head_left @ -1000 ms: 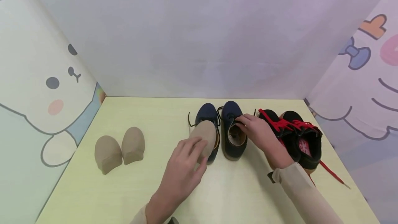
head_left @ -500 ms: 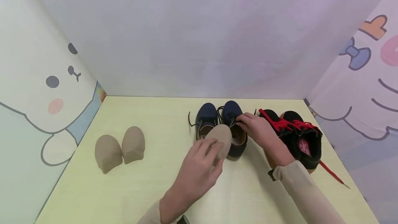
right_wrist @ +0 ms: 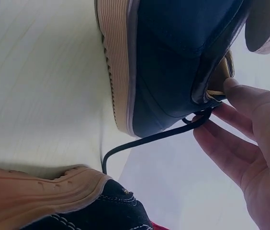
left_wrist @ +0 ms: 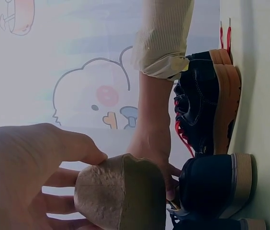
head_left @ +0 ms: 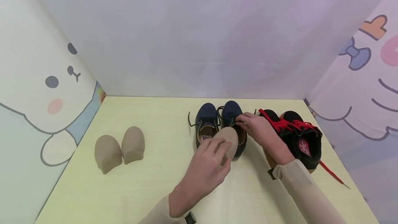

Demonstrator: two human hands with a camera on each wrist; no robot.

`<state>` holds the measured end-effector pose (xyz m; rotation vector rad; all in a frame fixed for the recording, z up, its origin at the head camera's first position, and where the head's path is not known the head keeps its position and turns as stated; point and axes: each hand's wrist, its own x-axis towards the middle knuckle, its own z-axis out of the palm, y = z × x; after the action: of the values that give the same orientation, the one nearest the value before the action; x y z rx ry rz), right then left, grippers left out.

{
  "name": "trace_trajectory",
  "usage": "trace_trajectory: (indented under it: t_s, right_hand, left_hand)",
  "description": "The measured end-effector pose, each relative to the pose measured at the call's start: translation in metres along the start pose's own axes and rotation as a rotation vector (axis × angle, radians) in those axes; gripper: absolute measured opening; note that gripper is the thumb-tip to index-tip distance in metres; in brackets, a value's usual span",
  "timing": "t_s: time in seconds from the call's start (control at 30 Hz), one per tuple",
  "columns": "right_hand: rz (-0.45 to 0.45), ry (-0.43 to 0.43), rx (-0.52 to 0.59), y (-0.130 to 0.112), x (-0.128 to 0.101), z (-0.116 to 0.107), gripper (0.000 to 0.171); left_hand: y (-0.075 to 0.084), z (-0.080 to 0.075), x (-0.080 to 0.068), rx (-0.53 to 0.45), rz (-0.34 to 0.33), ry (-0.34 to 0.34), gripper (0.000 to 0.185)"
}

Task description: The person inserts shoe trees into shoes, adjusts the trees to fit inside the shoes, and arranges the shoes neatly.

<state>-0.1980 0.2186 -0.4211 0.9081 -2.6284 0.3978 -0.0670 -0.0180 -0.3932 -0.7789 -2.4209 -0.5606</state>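
Note:
My left hand (head_left: 203, 167) grips a beige, toe-shaped shoe insert (head_left: 229, 136), thumb on one side and fingers on the other. In the left wrist view the shoe insert (left_wrist: 99, 196) shows its flat, darker end face. It hangs over the heel end of the right-hand navy shoe (head_left: 231, 108), overlapping its opening in the head view. At that shoe's mouth, my right hand (head_left: 259, 127) pinches the tongue edge. The right wrist view has the thumb (right_wrist: 240, 93) inside the collar and fingers outside beside a black lace (right_wrist: 149, 139). The left-hand navy shoe (head_left: 206, 111) stands alongside.
Two more beige shoe inserts (head_left: 108, 153) (head_left: 133, 144) sit on the pale table (head_left: 155, 196) at left. A pair of black shoes (head_left: 306, 148) with red laces stands right of the right hand, partly behind that forearm. A pale backdrop (head_left: 199, 44) closes off the far side.
My left hand has carried the shoe insert rightward, from over the left-hand navy shoe to over the right-hand one, and slightly toward me. The right hand keeps its place at the tongue.

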Motion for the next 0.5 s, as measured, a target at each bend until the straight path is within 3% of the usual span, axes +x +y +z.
trace_trajectory:
  t_s: [0.5]
  right_hand:
    - [0.02, -0.016, 0.03, 0.001, 0.0, 0.0, 0.01]
  left_hand:
    - [0.008, 0.013, 0.015, 0.019, 0.002, -0.052, 0.035]
